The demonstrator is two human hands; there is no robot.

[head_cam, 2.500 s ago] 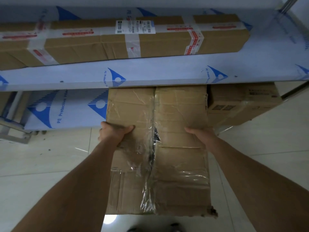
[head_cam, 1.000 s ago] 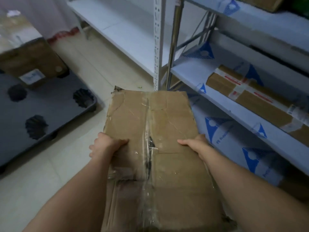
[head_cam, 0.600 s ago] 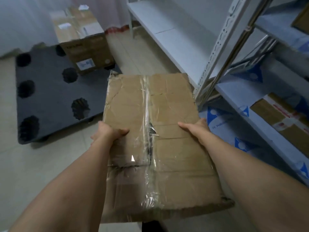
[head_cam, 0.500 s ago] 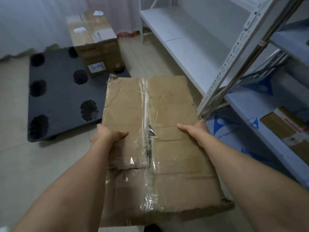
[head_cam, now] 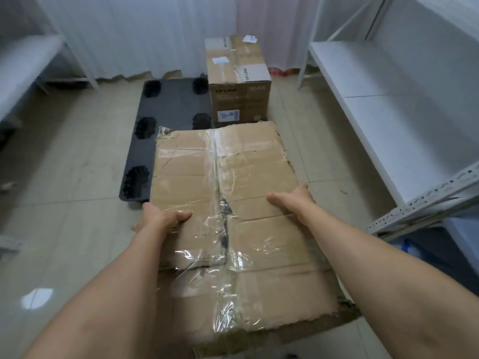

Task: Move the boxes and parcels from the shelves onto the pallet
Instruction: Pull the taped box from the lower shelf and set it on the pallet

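I carry a worn, flat cardboard box sealed with clear tape down its middle, held out in front of me above the floor. My left hand grips its left edge with the thumb on top. My right hand grips the right edge the same way. The box's far end hangs over the near part of the dark plastic pallet on the floor. A taller brown carton stands on the pallet's far right corner.
White metal shelving runs along the right, its low shelf bare. Another shelf unit stands at the left. A white curtain hangs behind the pallet. Pale floor tiles lie on both sides of the pallet.
I have turned left from the shelves with the box in both hands. The pallet and its carton now lie straight ahead, and the box's far end reaches over the pallet.
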